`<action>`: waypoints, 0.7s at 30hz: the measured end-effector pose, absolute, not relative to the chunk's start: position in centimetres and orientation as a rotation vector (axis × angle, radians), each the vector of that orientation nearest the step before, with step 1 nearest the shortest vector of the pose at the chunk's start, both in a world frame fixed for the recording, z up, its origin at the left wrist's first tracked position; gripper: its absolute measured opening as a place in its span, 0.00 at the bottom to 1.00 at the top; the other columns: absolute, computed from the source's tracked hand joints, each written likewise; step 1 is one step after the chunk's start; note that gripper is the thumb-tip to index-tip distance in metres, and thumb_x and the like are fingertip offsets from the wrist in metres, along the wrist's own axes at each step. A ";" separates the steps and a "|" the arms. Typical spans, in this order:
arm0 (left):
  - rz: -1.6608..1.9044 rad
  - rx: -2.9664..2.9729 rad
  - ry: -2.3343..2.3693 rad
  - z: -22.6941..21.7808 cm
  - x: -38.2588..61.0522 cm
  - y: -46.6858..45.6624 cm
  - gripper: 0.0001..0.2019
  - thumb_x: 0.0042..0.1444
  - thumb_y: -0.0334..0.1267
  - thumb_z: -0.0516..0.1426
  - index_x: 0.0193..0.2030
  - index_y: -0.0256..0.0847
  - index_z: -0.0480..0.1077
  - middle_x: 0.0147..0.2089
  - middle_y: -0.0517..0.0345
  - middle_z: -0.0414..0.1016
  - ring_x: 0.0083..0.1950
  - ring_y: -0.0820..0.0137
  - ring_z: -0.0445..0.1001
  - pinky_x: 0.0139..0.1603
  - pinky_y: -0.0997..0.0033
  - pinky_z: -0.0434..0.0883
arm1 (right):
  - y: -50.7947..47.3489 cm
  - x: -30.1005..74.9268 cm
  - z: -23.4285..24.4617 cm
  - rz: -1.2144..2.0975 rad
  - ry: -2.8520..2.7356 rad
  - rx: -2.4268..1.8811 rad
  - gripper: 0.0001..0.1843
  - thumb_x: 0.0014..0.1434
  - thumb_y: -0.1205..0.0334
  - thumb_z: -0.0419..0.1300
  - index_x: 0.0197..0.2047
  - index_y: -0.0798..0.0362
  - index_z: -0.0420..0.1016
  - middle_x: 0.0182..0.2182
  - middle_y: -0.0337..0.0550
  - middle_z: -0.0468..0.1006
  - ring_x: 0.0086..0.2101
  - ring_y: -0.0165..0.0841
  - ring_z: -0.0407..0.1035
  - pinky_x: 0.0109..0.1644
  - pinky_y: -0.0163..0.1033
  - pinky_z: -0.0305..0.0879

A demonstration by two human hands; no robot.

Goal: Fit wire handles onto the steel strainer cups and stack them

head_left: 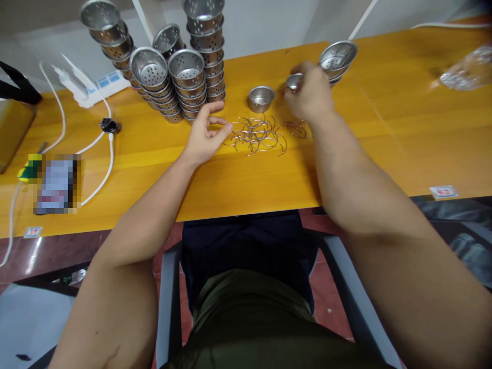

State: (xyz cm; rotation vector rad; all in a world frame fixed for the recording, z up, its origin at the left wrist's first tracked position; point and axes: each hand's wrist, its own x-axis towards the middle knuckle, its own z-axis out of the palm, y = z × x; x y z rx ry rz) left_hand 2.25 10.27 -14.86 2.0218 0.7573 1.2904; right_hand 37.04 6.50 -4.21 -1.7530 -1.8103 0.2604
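Note:
My left hand [208, 132] rests at the left edge of a loose pile of curved wire pieces [255, 134], its fingers apart and nothing held. Over on the right, my right hand [312, 92] has its fingers around a small metal cup [294, 82]; the hand hides much of it. Another small metal cup [261, 98] stands upright behind the wire pile. Below my right hand lies a smaller bunch of wires [296, 129]. Just beyond that hand is a short stack of perforated metal cups [338, 57].
Tall stacks of perforated metal cups [187, 69] stand at the back left. A white power strip [102, 87], white cables and a phone [57, 184] lie on the left of the yellow table [246, 187]. Clear plastic wrapping [467, 69] sits far right.

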 end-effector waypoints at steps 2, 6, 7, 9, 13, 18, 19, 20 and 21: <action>1.309 2.025 0.764 -14.8 2.4 10.0 0.49 0.63 0.87 0.71 0.78 0.58 0.75 0.77 0.39 0.77 0.59 0.50 0.87 0.50 0.51 0.91 | 5.9 35.4 -3.7 0.278 -1.882 -1.687 0.26 0.75 0.84 0.70 0.72 0.60 0.87 0.51 0.54 0.90 0.45 0.38 0.76 0.55 0.40 0.66; 1.326 2.023 0.790 -14.3 2.5 9.5 0.47 0.63 0.85 0.72 0.75 0.57 0.77 0.76 0.40 0.80 0.58 0.52 0.88 0.47 0.56 0.91 | 6.3 33.9 -3.9 0.354 -1.962 -1.636 0.12 0.76 0.82 0.71 0.48 0.56 0.89 0.44 0.48 0.88 0.42 0.37 0.71 0.54 0.41 0.66; 1.329 2.027 0.788 -14.2 2.5 9.5 0.46 0.63 0.85 0.73 0.75 0.57 0.77 0.76 0.41 0.80 0.58 0.52 0.88 0.46 0.57 0.90 | 6.6 34.0 -4.1 0.333 -1.939 -1.608 0.12 0.77 0.82 0.71 0.46 0.55 0.88 0.43 0.48 0.87 0.42 0.37 0.71 0.55 0.41 0.66; 1.331 2.038 0.783 -14.2 2.5 9.5 0.46 0.63 0.84 0.74 0.76 0.58 0.76 0.76 0.41 0.81 0.60 0.52 0.89 0.47 0.57 0.91 | 6.9 34.3 -4.4 0.294 -1.911 -1.439 0.10 0.78 0.78 0.74 0.46 0.54 0.88 0.43 0.49 0.86 0.41 0.37 0.69 0.55 0.43 0.67; 1.305 2.072 0.785 -14.4 2.5 9.4 0.55 0.63 0.85 0.73 0.85 0.57 0.66 0.82 0.35 0.75 0.72 0.46 0.85 0.61 0.49 0.92 | 5.5 33.5 -4.4 0.502 -2.029 -0.901 0.13 0.80 0.50 0.78 0.52 0.51 0.92 0.41 0.47 0.83 0.38 0.37 0.70 0.49 0.45 0.70; 1.259 2.167 0.768 -13.8 2.6 9.2 0.59 0.61 0.87 0.73 0.84 0.51 0.66 0.75 0.35 0.79 0.81 0.39 0.80 0.79 0.38 0.82 | 3.3 30.7 -4.8 0.824 -2.042 -0.819 0.22 0.72 0.37 0.79 0.56 0.44 0.90 0.44 0.45 0.86 0.41 0.45 0.79 0.48 0.49 0.79; 1.271 2.173 0.783 -13.5 2.5 9.1 0.59 0.60 0.87 0.74 0.84 0.51 0.66 0.75 0.35 0.78 0.82 0.39 0.79 0.81 0.38 0.81 | 3.5 30.6 -5.0 0.821 -2.013 -0.883 0.22 0.71 0.38 0.80 0.57 0.43 0.89 0.44 0.45 0.87 0.41 0.46 0.80 0.48 0.50 0.81; 1.293 2.174 0.806 -13.3 2.5 9.1 0.60 0.58 0.87 0.75 0.84 0.52 0.66 0.77 0.36 0.77 0.83 0.39 0.77 0.83 0.38 0.80 | 3.8 30.8 -5.3 0.793 -1.998 -0.953 0.21 0.70 0.40 0.81 0.57 0.42 0.88 0.44 0.45 0.88 0.41 0.47 0.80 0.48 0.51 0.82; 1.322 2.171 0.833 -13.2 2.5 9.1 0.61 0.57 0.86 0.77 0.85 0.52 0.65 0.78 0.36 0.76 0.84 0.39 0.76 0.84 0.39 0.79 | 4.2 31.2 -5.7 0.752 -2.007 -1.017 0.21 0.68 0.42 0.82 0.56 0.42 0.87 0.43 0.45 0.88 0.41 0.48 0.81 0.49 0.53 0.83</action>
